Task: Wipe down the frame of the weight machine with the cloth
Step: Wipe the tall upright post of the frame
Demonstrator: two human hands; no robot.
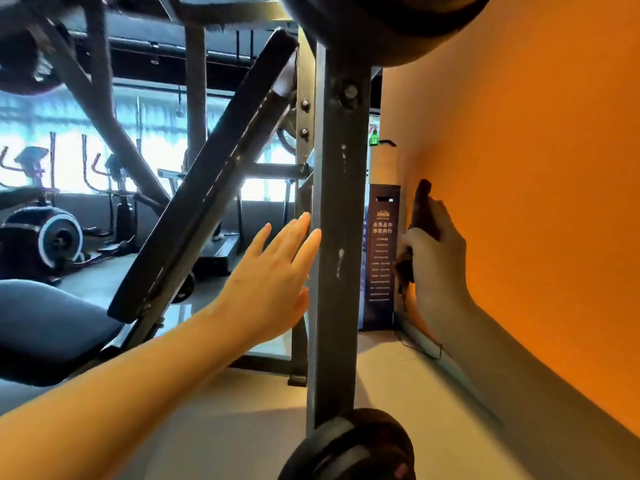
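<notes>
Dark grey steel frame post (341, 237): left hand (277, 275) rests on its left edge, fingers straight. Right of the post, right hand (436, 258) grips a dark brown cloth (424, 213), clear of the metal. Wiping probably resumes once it is pressed on.

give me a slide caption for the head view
Left hand open at the frame's upright post; right hand grips a brown cloth

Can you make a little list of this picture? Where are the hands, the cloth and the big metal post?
place: gym, orange wall on the right
frame post: dark, upright, in the middle
left hand: fingers straight, fingertips at the frame post's left edge
right hand: grips the cloth, right of the frame post
cloth: brown, bunched, not on the frame post
below: weight plate at the frame post's foot
</notes>
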